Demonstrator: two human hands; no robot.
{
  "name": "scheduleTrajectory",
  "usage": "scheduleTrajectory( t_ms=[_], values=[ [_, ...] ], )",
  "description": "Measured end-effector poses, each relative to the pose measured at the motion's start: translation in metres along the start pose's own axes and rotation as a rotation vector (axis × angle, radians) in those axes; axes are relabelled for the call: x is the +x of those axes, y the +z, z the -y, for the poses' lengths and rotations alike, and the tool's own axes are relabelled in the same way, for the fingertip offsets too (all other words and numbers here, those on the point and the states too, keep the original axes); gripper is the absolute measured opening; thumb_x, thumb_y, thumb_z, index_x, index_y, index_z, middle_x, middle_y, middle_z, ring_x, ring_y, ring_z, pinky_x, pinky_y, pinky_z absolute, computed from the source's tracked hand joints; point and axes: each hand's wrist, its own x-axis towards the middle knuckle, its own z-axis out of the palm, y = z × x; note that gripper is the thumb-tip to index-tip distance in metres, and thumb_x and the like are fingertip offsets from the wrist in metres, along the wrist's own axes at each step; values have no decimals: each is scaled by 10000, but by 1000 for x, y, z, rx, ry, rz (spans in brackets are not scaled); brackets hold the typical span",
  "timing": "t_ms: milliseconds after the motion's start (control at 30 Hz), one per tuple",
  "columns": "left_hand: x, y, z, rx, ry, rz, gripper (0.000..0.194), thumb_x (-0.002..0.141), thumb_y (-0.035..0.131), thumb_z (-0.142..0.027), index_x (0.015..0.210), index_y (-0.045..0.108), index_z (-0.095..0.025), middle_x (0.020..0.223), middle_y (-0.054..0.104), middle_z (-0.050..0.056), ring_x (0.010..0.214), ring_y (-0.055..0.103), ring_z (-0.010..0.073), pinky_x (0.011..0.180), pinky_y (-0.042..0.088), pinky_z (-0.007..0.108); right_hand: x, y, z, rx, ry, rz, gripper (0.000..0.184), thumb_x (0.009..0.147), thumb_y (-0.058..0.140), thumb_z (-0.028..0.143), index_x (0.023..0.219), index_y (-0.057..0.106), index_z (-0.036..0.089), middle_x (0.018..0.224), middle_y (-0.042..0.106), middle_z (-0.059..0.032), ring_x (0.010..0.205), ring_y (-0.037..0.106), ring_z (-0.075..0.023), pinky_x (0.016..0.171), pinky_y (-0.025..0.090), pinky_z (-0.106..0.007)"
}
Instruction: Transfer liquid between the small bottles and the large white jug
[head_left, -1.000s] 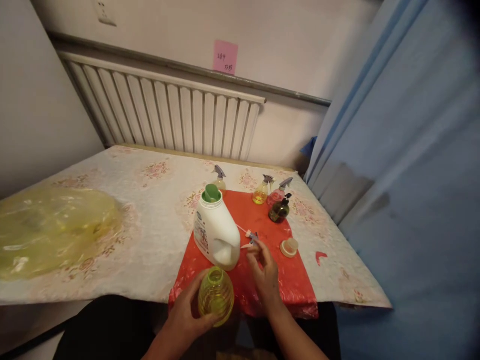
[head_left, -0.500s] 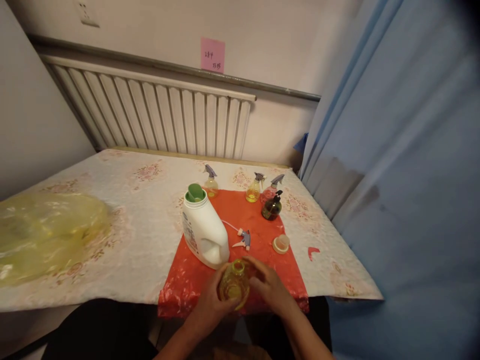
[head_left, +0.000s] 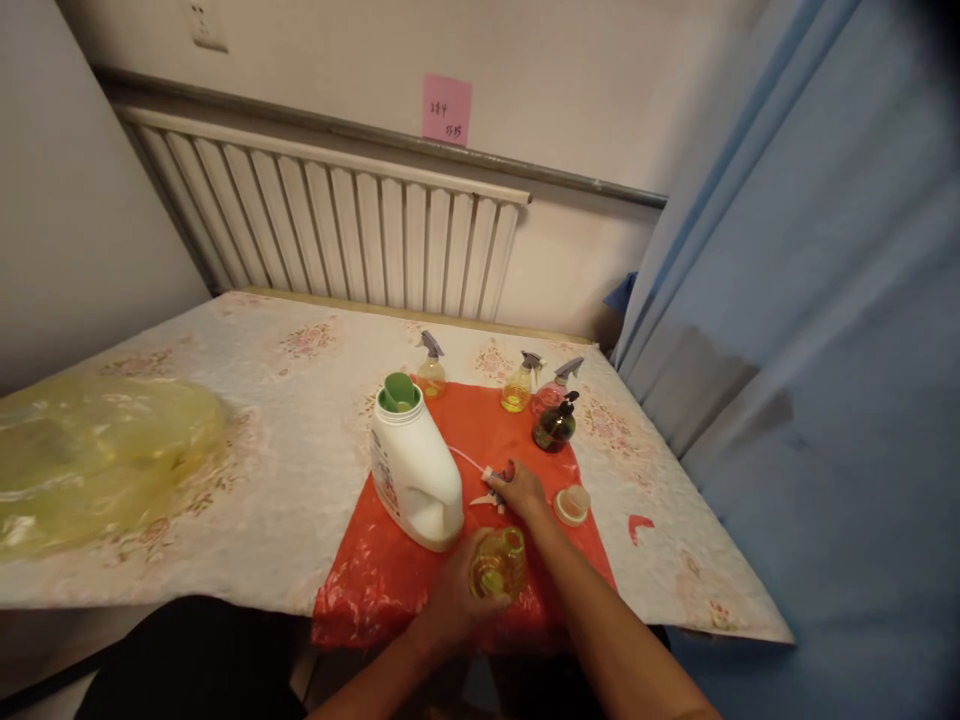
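My left hand (head_left: pixel 454 590) is wrapped round a yellow transparent bottle (head_left: pixel 497 566) with an uncapped neck, tilted a little to the right near the table's front edge. Farther forward, my right hand (head_left: pixel 523 490) has its fingers closed on a grey and white trigger sprayer head (head_left: pixel 493 488), whose thin tube runs left along the red plastic sheet (head_left: pixel 382 590). Just left of the sprayer stands a large white detergent jug (head_left: pixel 416 480), with a green pouring spout (head_left: pixel 398 391) in its mouth. The clear cap (head_left: pixel 573 505) lies right of my right wrist.
Behind stand several spray bottles: a pale one (head_left: pixel 432 376), a yellow one (head_left: pixel 517 388), a pink one (head_left: pixel 551 394) and a dark green pump bottle (head_left: pixel 555 427). A yellow plastic bag (head_left: pixel 105 450) covers the left. A red scrap (head_left: pixel 638 526) lies right; a blue curtain (head_left: pixel 795 330) hangs beyond.
My right hand has left the yellow bottle, reached forward and closed on the trigger sprayer head. My left hand has tilted the bottle to the right. The view has shifted slightly.
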Motion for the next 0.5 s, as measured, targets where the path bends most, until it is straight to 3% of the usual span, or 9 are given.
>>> scheduleTrajectory(
  t_ms=[133,300,400,500],
  values=[
    [10,3,9,103,-5,-20,779,584,760,-258,1300,461,-197,1321,563,120,1229,508,330,1068,391,460,8,9,9,-52,5,46,443,732,713,404,1079,628,142,937,717,-91,883,655,-214,717,460,-278],
    [14,6,13,149,1,-61,789,591,767,-256,1311,447,-217,1331,549,117,1243,501,328,1086,377,479,8,4,13,26,-30,60,242,868,621,362,973,619,144,836,669,-8,691,629,-135,669,516,-303],
    [15,8,16,150,5,-85,802,591,777,-271,1321,448,-214,1342,542,118,1264,481,334,1108,349,493,9,-17,16,114,-68,1,268,764,682,292,977,616,142,731,657,9,624,616,-142,593,485,-259],
    [18,10,18,134,25,-102,797,611,773,-294,1328,436,-217,1356,536,108,1270,477,323,1106,353,488,8,-53,17,196,-140,-57,406,705,663,286,1075,612,128,667,636,24,602,606,-163,566,463,-260]
  ],
)
